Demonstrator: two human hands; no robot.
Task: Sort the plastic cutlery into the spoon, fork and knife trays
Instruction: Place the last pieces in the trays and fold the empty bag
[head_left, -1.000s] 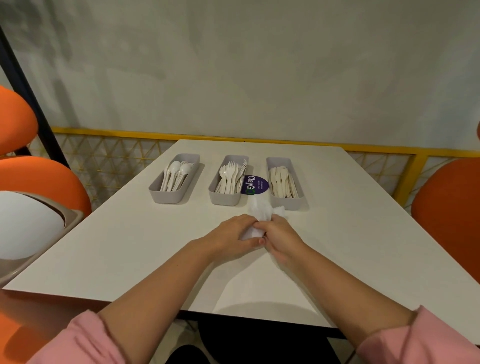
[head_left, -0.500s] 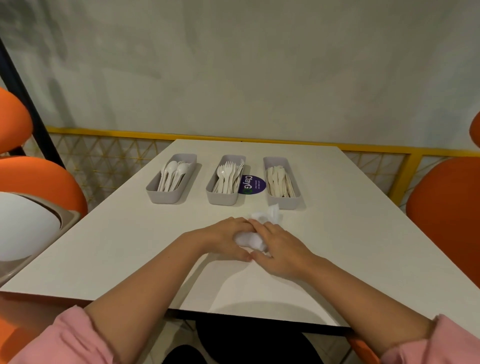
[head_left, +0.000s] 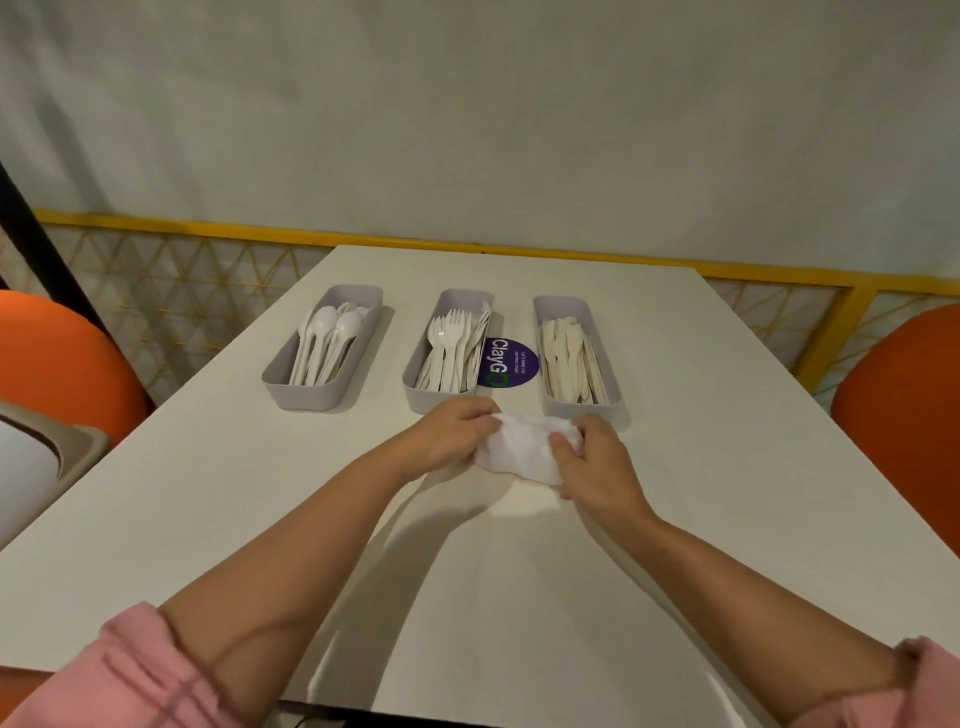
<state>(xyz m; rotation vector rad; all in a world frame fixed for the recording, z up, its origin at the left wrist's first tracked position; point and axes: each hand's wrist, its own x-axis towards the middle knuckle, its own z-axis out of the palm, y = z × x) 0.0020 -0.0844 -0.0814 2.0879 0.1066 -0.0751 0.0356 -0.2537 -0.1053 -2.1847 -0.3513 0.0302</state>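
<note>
Three grey trays stand in a row on the white table (head_left: 727, 467). The left tray (head_left: 291, 384) holds white spoons (head_left: 327, 338), the middle tray (head_left: 421, 389) holds white forks (head_left: 452, 348), and the right tray (head_left: 613, 400) holds white knives (head_left: 566, 358). Just in front of the middle and right trays, my left hand (head_left: 452, 431) and my right hand (head_left: 597, 467) both grip a crumpled white cloth (head_left: 519, 447), stretched between them above the table. No loose cutlery lies on the table.
A round purple sticker (head_left: 511, 361) sits on the table between the fork and knife trays. Orange chairs stand at the left (head_left: 62, 364) and right (head_left: 904, 405). A yellow railing (head_left: 208, 228) runs behind the table, and a beige bin lid (head_left: 31, 457) is at the left.
My hands have moved forward toward the trays and pulled apart, spreading the white cloth between them; before, they were bunched together around it.
</note>
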